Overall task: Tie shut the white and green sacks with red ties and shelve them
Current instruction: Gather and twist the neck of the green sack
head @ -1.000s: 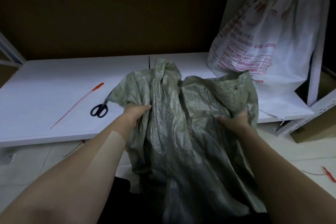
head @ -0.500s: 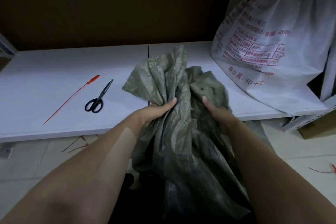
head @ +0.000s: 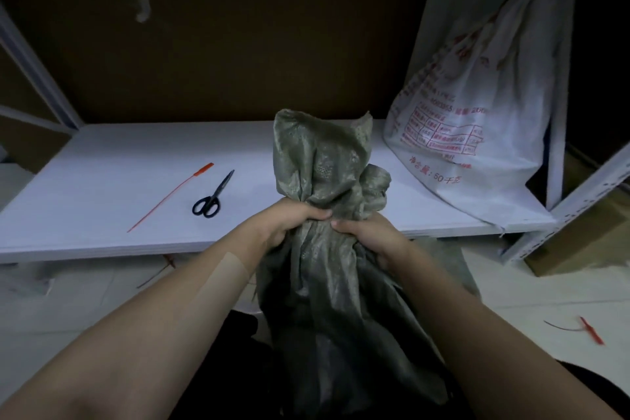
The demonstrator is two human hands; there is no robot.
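Observation:
The green woven sack (head: 327,286) stands on the floor in front of the low white shelf (head: 112,191). Its mouth is bunched into a neck, with the loose top standing up above my hands. My left hand (head: 289,220) grips the neck from the left and my right hand (head: 366,232) grips it from the right, fingertips nearly meeting. A long red tie (head: 170,196) lies loose on the shelf to the left. The white sack (head: 477,106) with red print leans at the shelf's right end, its top gathered.
Black scissors (head: 213,196) lie on the shelf just right of the red tie. Red tie scraps lie on the floor at the right (head: 588,329) and under the shelf edge (head: 160,269). A white shelf upright (head: 559,215) and a cardboard box (head: 579,245) stand at the right.
My hands have come together from the sack's spread sides and squeezed its mouth into a tight neck. The sack's top now stands upright.

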